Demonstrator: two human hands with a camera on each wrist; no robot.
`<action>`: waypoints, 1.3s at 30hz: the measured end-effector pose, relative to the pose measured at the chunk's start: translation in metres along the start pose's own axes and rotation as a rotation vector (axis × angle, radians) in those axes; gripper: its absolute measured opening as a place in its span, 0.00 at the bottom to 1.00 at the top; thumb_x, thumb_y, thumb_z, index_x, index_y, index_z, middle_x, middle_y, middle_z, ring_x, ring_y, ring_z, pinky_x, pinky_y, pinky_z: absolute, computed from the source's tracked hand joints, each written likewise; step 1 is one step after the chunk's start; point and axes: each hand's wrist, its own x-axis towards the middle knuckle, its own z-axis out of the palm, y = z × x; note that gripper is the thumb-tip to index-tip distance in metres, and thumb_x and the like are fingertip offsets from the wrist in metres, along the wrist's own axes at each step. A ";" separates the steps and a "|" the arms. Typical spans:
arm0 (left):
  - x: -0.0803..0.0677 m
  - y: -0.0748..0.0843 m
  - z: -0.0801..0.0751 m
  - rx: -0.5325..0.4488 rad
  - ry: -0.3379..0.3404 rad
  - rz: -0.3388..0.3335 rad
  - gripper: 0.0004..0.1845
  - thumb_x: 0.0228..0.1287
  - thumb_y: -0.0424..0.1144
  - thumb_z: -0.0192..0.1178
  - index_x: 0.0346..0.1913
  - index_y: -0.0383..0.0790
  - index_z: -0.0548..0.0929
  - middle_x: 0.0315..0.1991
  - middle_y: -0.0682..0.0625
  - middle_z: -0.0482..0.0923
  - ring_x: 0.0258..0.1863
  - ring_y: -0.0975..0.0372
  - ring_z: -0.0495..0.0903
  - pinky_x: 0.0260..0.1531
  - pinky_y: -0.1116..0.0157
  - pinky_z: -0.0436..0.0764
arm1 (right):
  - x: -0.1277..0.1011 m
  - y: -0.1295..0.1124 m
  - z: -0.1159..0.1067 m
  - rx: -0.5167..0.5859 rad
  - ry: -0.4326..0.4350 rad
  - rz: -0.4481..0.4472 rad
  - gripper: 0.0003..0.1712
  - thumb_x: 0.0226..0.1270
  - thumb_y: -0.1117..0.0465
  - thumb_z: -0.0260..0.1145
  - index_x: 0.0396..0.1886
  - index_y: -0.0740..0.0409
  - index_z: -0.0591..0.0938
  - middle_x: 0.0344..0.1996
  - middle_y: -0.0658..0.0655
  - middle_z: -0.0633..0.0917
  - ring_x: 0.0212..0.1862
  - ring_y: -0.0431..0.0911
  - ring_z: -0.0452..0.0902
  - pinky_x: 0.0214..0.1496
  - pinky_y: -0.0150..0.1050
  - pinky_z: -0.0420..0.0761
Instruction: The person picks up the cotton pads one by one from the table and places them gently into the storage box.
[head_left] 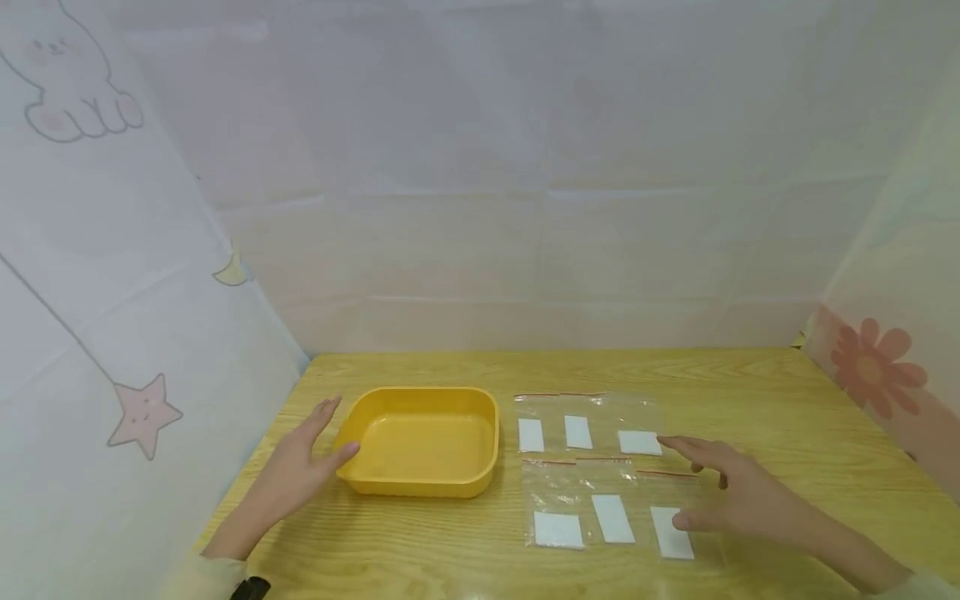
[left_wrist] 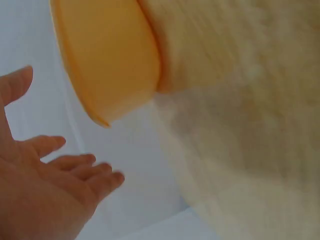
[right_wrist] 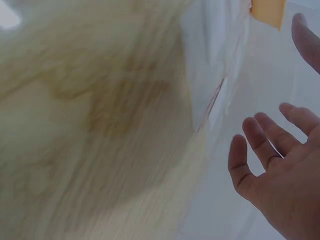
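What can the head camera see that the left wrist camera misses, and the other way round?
Only the head view shows the right hand hovering over six clear zip bags, each with a white piece inside, plus the yellow tray's empty inside. Only the left wrist view shows the left hand's open palm and the tray's outer wall from close up, blurred. Both share the left hand, the tray and the wooden table.

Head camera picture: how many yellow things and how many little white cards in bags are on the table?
Yellow tray: 1
Clear bags holding a white card: 6, three in the back row and three in the front row
Total: 7 things on the wooden table
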 end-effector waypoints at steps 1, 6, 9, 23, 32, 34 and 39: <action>-0.002 -0.005 0.000 -0.036 -0.021 -0.002 0.46 0.77 0.57 0.62 0.85 0.37 0.56 0.81 0.30 0.54 0.75 0.31 0.60 0.67 0.31 0.65 | -0.003 0.003 0.001 0.005 -0.021 0.005 0.55 0.53 0.47 0.87 0.80 0.49 0.72 0.69 0.68 0.76 0.50 0.42 0.73 0.41 0.45 0.78; -0.010 -0.019 -0.001 -0.241 -0.151 -0.040 0.46 0.79 0.52 0.62 0.86 0.38 0.49 0.83 0.32 0.49 0.76 0.35 0.59 0.69 0.39 0.68 | -0.015 0.013 0.006 -0.027 -0.056 -0.015 0.57 0.48 0.42 0.86 0.78 0.52 0.74 0.69 0.73 0.74 0.59 0.62 0.77 0.45 0.64 0.83; -0.012 -0.022 0.000 -0.332 -0.193 -0.062 0.46 0.80 0.49 0.62 0.86 0.35 0.48 0.83 0.32 0.48 0.78 0.37 0.57 0.70 0.42 0.66 | -0.021 0.018 0.008 -0.025 -0.053 -0.036 0.54 0.48 0.44 0.87 0.75 0.55 0.77 0.68 0.76 0.74 0.62 0.77 0.71 0.45 0.75 0.80; -0.014 -0.027 0.008 -0.535 -0.250 -0.077 0.45 0.80 0.42 0.62 0.85 0.31 0.47 0.82 0.32 0.47 0.76 0.39 0.60 0.64 0.62 0.76 | -0.038 0.038 0.022 -0.100 -0.096 -0.083 0.48 0.54 0.44 0.85 0.74 0.54 0.79 0.64 0.61 0.73 0.62 0.59 0.68 0.48 0.65 0.81; -0.015 -0.027 0.013 -0.635 -0.283 -0.084 0.47 0.79 0.37 0.63 0.85 0.32 0.43 0.81 0.30 0.48 0.75 0.37 0.63 0.60 0.68 0.78 | -0.034 0.043 0.023 -0.215 0.014 -0.232 0.46 0.50 0.41 0.86 0.71 0.46 0.83 0.60 0.52 0.74 0.61 0.36 0.62 0.47 0.34 0.76; -0.015 -0.027 0.013 -0.647 -0.282 -0.090 0.47 0.79 0.37 0.63 0.85 0.32 0.43 0.82 0.30 0.45 0.75 0.37 0.62 0.61 0.67 0.78 | -0.034 0.042 0.022 -0.217 0.011 -0.219 0.46 0.50 0.41 0.85 0.71 0.45 0.83 0.60 0.51 0.74 0.59 0.36 0.63 0.46 0.35 0.76; -0.016 -0.025 0.014 -0.687 -0.283 -0.137 0.48 0.78 0.36 0.64 0.85 0.34 0.42 0.83 0.32 0.41 0.76 0.38 0.60 0.61 0.67 0.78 | -0.035 0.039 0.019 -0.232 0.002 -0.195 0.45 0.52 0.39 0.84 0.71 0.44 0.83 0.59 0.49 0.74 0.57 0.37 0.63 0.46 0.37 0.75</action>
